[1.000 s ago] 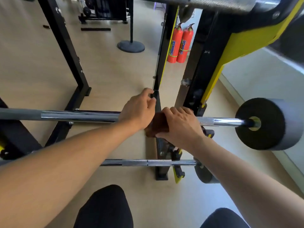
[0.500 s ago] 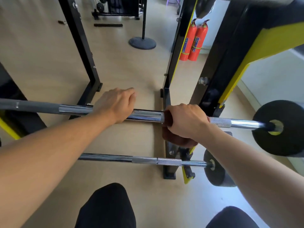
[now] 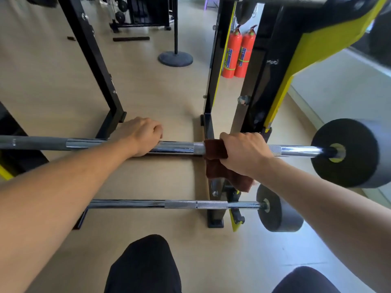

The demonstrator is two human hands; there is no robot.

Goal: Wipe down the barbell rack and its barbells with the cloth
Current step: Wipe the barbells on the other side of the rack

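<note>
**Inspector A:** Nearest the camera?

**Inspector B:** Two knees in black trousers [image 3: 146, 265] at the bottom edge, above a pale wood floor [image 3: 148, 85]. Both bare forearms reach forward from the lower corners.

**Inspector A:** Next item out?

**Inspector B:** The lower barbell [image 3: 179, 204], chrome, lying level on the rack, with a grey cylindrical weight [image 3: 279, 210] on its right end.

**Inspector A:** State of the hands?

**Inspector B:** Both on the upper barbell [image 3: 177, 147]. The left hand [image 3: 141, 135] lies over the smooth chrome section with its fingers curled over the far side of the bar. The right hand [image 3: 245, 153] is wrapped round the bar with the cloth [image 3: 215, 163] under its palm, gripping both together.

**Inspector A:** Location of the cloth?

**Inspector B:** Dark brown, folded over the upper barbell at the knurled part, just right of the rack's inner upright. One edge shows left of the right hand; the remainder hangs below the bar, toward the lower barbell's support.

**Inspector A:** The upper bar's ends?

**Inspector B:** A larger grey weight [image 3: 351, 153] on the right end; the left end runs out of view.

**Inspector A:** The rack itself?

**Inspector B:** The barbell rack [image 3: 266, 81] is black with yellow side panels, standing on the floor; another black upright [image 3: 95, 60] leans at the left.

**Inspector A:** Farther back?

**Inspector B:** Two red fire extinguishers [image 3: 239, 53] stand side by side beyond the uprights. A post on a round base [image 3: 175, 58] stands left of them. Other gym equipment [image 3: 143, 11] sits at the far end, too blurred to specify.
</note>
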